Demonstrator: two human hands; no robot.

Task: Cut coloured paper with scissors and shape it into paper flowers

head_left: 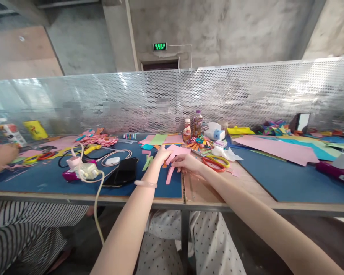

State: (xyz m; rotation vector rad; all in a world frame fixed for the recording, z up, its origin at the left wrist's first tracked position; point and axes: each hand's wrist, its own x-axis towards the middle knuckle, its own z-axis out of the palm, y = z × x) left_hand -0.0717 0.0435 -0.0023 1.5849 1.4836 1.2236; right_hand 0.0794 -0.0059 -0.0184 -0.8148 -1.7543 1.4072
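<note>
A piece of pink paper (178, 150) is held between my hands above the blue board. My left hand (162, 154) grips its left edge. The fingers of my right hand (188, 163) are pinched at its lower right. Below them hangs or lies a narrow pink paper strip (169, 175); I cannot tell whether it is joined to the larger piece. Just left of my left hand are green paper scraps (147, 163). Scissors with red and yellow handles (216, 163) lie to the right of my right hand.
A black phone (122, 171), a white earphone case (112, 161) and a cabled plug (88, 170) lie on the left. Behind are coloured sheets (159, 139), two bottles (187, 130) and a tissue pack (215, 131). Another person's hand (2, 154) is at far left.
</note>
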